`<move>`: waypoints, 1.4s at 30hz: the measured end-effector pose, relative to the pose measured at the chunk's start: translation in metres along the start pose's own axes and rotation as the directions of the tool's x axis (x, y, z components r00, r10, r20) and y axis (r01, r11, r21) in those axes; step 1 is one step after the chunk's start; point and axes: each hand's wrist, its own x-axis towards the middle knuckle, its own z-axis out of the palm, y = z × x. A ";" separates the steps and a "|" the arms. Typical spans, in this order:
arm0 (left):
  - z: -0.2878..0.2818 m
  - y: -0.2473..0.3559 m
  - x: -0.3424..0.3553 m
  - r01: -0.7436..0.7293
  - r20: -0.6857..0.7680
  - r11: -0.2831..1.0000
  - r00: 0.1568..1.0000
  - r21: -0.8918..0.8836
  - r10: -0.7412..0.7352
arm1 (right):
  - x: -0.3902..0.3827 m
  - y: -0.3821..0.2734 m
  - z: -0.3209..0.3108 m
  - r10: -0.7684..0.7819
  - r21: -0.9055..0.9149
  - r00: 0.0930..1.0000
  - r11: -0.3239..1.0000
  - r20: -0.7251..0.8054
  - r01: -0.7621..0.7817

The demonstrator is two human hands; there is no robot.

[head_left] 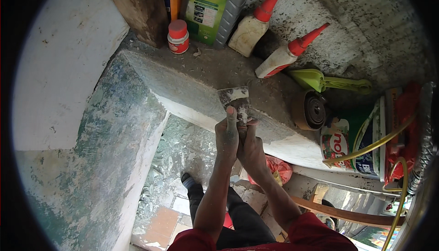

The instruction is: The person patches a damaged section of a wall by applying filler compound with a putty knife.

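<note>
While pressed flat against the concrete ledge (192, 82), the putty knife (235, 101) looks light, thin-bladed and springy, probably slick with plaster. Best gripped at the handle, where left hand (227, 134) and right hand (249, 146) clamp together.

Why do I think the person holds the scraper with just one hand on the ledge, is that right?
Not quite. In the head view both hands grip the scraper: the left hand and the right hand are wrapped together around its handle. It does rest on the ledge.

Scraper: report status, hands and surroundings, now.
Left hand and right hand both gripping scraper. Blade flat on ledge. Red-capped jar and two bottles behind, clear of blade.
</note>
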 end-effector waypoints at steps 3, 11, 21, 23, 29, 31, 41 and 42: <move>0.007 -0.010 -0.004 -0.017 -0.021 0.990 1.000 -0.139 0.014 | 0.000 0.007 -0.012 -0.018 -0.028 0.999 0.999 0.047 0.019; -0.040 -0.120 -0.065 0.153 -0.131 0.872 0.962 -0.464 -0.239 | -0.078 0.061 0.009 -0.220 -0.163 0.956 0.954 0.194 0.253; -0.007 0.029 -0.024 -0.006 0.020 0.993 1.000 -0.114 0.009 | -0.019 -0.033 -0.006 -0.248 -0.015 0.962 0.969 -0.114 0.248; -0.008 0.036 -0.013 -0.007 0.000 1.000 1.000 0.005 0.007 | -0.005 -0.034 0.008 -0.098 0.080 0.988 0.991 -0.123 0.108; -0.016 0.036 0.003 0.020 0.000 0.994 1.000 0.110 -0.020 | 0.001 -0.025 0.032 -0.161 0.105 0.969 0.977 -0.188 0.183; -0.008 0.027 0.004 0.030 -0.021 0.994 0.999 0.106 -0.027 | 0.002 -0.019 0.018 -0.203 0.024 0.969 0.978 -0.140 0.208; -0.128 -0.201 -0.048 0.233 -0.163 0.867 0.929 -0.440 -0.332 | -0.114 0.070 0.053 0.166 -0.149 0.902 0.982 0.397 -0.115; -0.096 -0.181 -0.066 0.282 -0.037 0.820 0.938 -0.499 -0.345 | -0.123 0.077 0.031 0.091 -0.109 0.947 0.992 0.307 -0.060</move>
